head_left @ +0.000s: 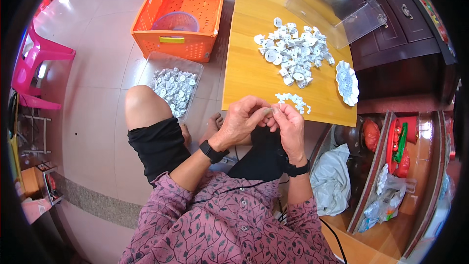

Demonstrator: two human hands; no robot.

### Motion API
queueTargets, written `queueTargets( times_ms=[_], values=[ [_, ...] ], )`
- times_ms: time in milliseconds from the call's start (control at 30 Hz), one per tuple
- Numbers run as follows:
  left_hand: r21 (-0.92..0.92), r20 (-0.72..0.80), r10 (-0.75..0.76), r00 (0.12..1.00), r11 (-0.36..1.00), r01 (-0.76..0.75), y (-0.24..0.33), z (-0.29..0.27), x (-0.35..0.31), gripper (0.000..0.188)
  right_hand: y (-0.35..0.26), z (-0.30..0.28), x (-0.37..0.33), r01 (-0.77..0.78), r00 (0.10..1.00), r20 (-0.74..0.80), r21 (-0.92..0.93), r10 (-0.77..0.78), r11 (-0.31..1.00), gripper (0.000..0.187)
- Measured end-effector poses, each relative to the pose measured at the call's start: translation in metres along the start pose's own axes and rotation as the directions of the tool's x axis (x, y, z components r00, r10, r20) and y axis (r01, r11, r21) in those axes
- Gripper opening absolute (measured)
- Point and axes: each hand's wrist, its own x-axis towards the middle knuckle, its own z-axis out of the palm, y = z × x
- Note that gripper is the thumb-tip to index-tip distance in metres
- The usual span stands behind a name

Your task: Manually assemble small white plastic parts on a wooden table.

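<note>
My left hand (241, 119) and my right hand (289, 126) meet fingertip to fingertip just off the front edge of the wooden table (244, 76). Both are closed in a pinch; whatever sits between the fingers is too small or hidden to make out. Just beyond them on the tabletop lies a short row of small white pieces (295, 100). Farther back is a large heap of white plastic parts (298, 51) with round faces. A scalloped white dish (354, 99) of tiny clear or pale pieces rests at the table's right edge.
A clear bin (175, 88) of similar white parts stands on the floor beside my left knee. Behind it is an orange crate (171, 44) with a purple basket (176, 21) inside. A clear plastic box (337, 7) lies at the table's far right. Open shelves (376, 186) are on my right.
</note>
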Motion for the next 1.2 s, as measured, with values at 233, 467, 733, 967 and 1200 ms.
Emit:
queueTargets(
  times_ms=[233, 467, 733, 967, 1200],
  values=[
    [0.023, 0.018, -0.047, 0.999, 0.999, 0.047, 0.004, -0.002, 0.001, 0.010, -0.006, 0.002, -0.006, 0.014, 1.000, 0.028, 0.005, -0.014, 1.000, 0.022],
    [-0.157, 0.046, -0.088, 0.995, 0.983, 0.094, 0.001, -0.006, 0.002, 0.012, -0.015, 0.007, -0.008, 0.075, 0.996, -0.049, 0.006, -0.075, 0.997, 0.020],
    [-0.183, 0.050, -0.093, 0.994, 0.978, 0.101, 0.006, -0.004, 0.001, 0.012, -0.006, 0.011, -0.004, 0.108, 0.993, -0.052, -0.020, -0.109, 0.994, 0.008],
    [-0.157, 0.015, -0.122, 0.992, 0.980, 0.123, 0.003, -0.002, 0.002, 0.012, -0.011, -0.014, 0.048, 0.438, 0.748, -0.120, -0.650, -0.653, 0.621, 0.003],
    [-0.169, 0.025, -0.101, 0.995, 0.980, 0.104, 0.003, -0.001, 0.002, 0.014, -0.005, -0.017, 0.092, 0.437, 0.750, -0.051, -0.710, -0.660, 0.552, 0.004]
  ],
)
